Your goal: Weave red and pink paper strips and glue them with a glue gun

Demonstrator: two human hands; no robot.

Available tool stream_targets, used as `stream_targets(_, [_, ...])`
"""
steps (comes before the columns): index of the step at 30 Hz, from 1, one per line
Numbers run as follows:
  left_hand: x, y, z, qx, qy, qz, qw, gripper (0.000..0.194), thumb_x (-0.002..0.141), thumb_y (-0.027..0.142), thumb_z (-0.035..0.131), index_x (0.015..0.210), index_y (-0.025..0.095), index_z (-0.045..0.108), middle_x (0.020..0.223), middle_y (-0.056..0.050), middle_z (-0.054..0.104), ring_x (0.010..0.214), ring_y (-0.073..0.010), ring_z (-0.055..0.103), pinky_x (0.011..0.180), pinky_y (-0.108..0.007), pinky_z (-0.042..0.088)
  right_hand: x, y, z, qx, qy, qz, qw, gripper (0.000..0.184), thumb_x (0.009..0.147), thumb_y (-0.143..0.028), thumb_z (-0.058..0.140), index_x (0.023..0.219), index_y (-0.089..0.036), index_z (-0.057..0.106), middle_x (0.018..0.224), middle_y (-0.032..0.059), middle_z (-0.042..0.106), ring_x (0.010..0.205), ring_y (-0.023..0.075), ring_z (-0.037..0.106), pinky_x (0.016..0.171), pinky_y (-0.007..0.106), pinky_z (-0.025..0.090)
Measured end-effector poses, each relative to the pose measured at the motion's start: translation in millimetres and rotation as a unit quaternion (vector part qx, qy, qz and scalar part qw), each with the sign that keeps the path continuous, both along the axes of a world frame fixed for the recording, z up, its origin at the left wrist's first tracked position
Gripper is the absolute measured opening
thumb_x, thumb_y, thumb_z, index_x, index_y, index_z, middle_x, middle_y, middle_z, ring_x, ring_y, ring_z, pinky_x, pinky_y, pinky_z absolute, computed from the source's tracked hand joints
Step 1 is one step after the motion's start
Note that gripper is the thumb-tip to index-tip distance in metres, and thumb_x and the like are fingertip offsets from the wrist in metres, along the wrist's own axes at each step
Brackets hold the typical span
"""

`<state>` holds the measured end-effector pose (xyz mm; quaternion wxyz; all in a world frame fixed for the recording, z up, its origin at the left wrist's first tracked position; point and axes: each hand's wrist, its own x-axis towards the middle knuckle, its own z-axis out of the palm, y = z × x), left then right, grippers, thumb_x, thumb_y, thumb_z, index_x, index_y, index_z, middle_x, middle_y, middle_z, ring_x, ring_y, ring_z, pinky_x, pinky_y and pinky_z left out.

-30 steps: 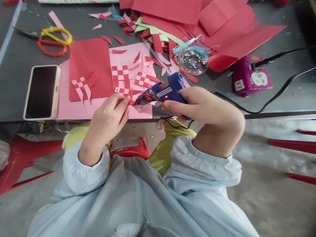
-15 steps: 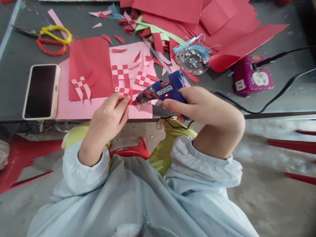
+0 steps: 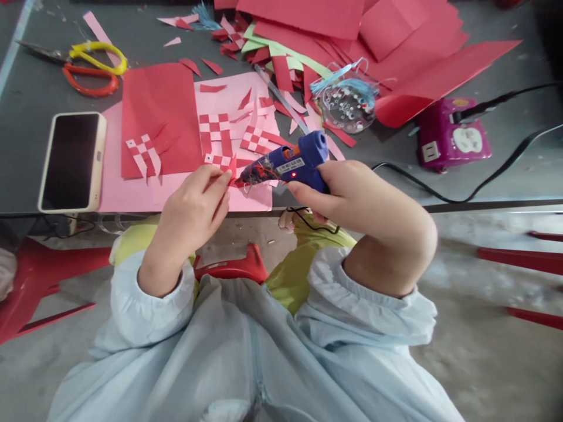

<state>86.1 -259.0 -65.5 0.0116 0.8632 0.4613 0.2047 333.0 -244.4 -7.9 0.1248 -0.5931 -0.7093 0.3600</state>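
Observation:
My right hand [image 3: 328,190] is wrapped round a blue hot glue gun [image 3: 292,164], its red light on and its nozzle pointing left. The nozzle is at the red paper by my left fingertips; whether it touches cannot be made out. My left hand [image 3: 196,202] pinches a woven red and pink paper piece [image 3: 219,160] with a small eye on it, partly hidden by the fingers. Just beyond lie two more woven pieces, one upright [image 3: 214,127] and one slanted [image 3: 255,139]. Another woven piece [image 3: 144,153] rests on a red sheet [image 3: 160,99], over pink paper [image 3: 125,196].
Scissors [image 3: 93,67] and a phone [image 3: 73,161] lie at the left. A clear dish of googly eyes [image 3: 347,108] stands beyond the glue gun, near stacked red paper [image 3: 303,17]. A purple power adapter [image 3: 453,136] with black cords sits at the right.
The glue gun's back end has dipped slightly towards me with my right hand, while its nozzle stays near the same spot. My left hand keeps its pinch almost unmoved.

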Motion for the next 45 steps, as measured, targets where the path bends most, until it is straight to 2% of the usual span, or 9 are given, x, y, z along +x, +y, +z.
stream_targets(3, [0.7,-0.8,0.6,-0.005,0.002,0.003,1.0,0.028,0.103,0.024,0.05,0.126,0.016,0.062,0.118,-0.01,0.067,0.105,-0.0217,0.068,0.09,-0.033,0.057,-0.9,-1.6,2.5,-0.005,-0.026,0.0,1.0,0.046,0.088,-0.037,0.066,0.054,-0.026,0.038,0.037,-0.0062,0.043,0.035,0.0101,0.036,0.044,0.031,0.024])
stream_targets(7, [1.0,-1.2,1.0,-0.014,0.011,0.008,1.0,0.029,0.103,0.025,0.049,0.127,0.016,0.063,0.12,-0.011,0.067,0.108,-0.0223,0.067,0.093,-0.034,0.057,1.8,-1.2,5.1,-0.059,-0.048,-0.002,0.997,0.039,0.091,-0.04,0.06,0.059,-0.025,0.043,0.041,-0.0047,0.05,0.038,0.0117,0.044,0.046,0.029,0.029])
stream_targets(10, [0.8,-0.5,0.9,-0.008,0.013,0.008,1.0,0.029,0.103,0.024,0.05,0.126,0.015,0.064,0.12,-0.012,0.066,0.108,-0.0233,0.068,0.093,-0.035,0.057,5.5,-0.6,5.6,-0.069,-0.042,-0.009,0.997,0.036,0.092,-0.041,0.059,0.062,-0.025,0.045,0.043,-0.0046,0.051,0.039,0.0117,0.044,0.048,0.029,0.031])
stream_targets(14, [0.4,0.0,0.2,-0.012,0.005,0.006,1.0,0.028,0.103,0.024,0.05,0.126,0.016,0.063,0.12,-0.011,0.067,0.108,-0.0227,0.068,0.093,-0.034,0.058,8.0,-1.7,5.0,-0.062,-0.024,-0.007,0.998,0.035,0.09,-0.043,0.06,0.063,-0.025,0.045,0.042,-0.0053,0.048,0.038,0.0112,0.043,0.047,0.029,0.03])
stream_targets(19, [0.0,-0.2,-0.8,-0.006,0.01,0.006,1.0,0.028,0.103,0.026,0.051,0.128,0.019,0.061,0.121,-0.01,0.067,0.109,-0.0215,0.068,0.093,-0.033,0.058,3.2,-1.7,1.5,-0.049,0.005,-0.004,0.999,0.035,0.09,-0.04,0.061,0.063,-0.025,0.045,0.045,-0.0049,0.052,0.039,0.0109,0.044,0.047,0.028,0.031])
stream_targets(23, [0.4,-0.6,-0.1,0.0,0.01,0.003,1.0,0.03,0.103,0.025,0.049,0.128,0.015,0.062,0.12,-0.012,0.067,0.108,-0.0234,0.068,0.092,-0.035,0.059,-0.9,0.1,-0.1,-0.031,0.012,-0.005,0.999,0.039,0.09,-0.036,0.063,0.059,-0.024,0.041,0.043,-0.0051,0.052,0.038,0.0098,0.044,0.045,0.027,0.03])
stream_targets(30, [0.6,-0.6,-0.3,0.003,0.007,-0.001,1.0,0.03,0.102,0.023,0.05,0.126,0.013,0.064,0.119,-0.012,0.067,0.107,-0.024,0.068,0.093,-0.036,0.059,6.6,0.0,4.4,-0.053,-0.013,-0.015,0.998,0.04,0.091,-0.036,0.063,0.058,-0.024,0.043,0.039,-0.007,0.046,0.036,0.0081,0.037,0.045,0.028,0.028])
stream_targets(39, [-0.1,-0.6,-1.4,0.004,0.005,-0.001,1.0,0.029,0.102,0.022,0.05,0.129,0.016,0.061,0.119,-0.011,0.067,0.107,-0.0225,0.069,0.091,-0.035,0.059,22.0,-2.2,2.3,-0.068,-0.046,-0.013,0.997,0.033,0.091,-0.043,0.058,0.065,-0.024,0.049,0.046,-0.0039,0.053,0.044,0.0126,0.048,0.052,0.029,0.036])
stream_targets(45, [-0.2,0.3,-1.5,0.003,0.008,-0.001,1.0,0.029,0.102,0.022,0.051,0.128,0.017,0.061,0.119,-0.012,0.067,0.108,-0.0232,0.069,0.091,-0.036,0.059,12.2,-2.0,6.2,-0.062,-0.077,-0.015,0.995,0.034,0.091,-0.046,0.057,0.066,-0.024,0.049,0.046,-0.0032,0.051,0.046,0.0143,0.049,0.054,0.03,0.037])
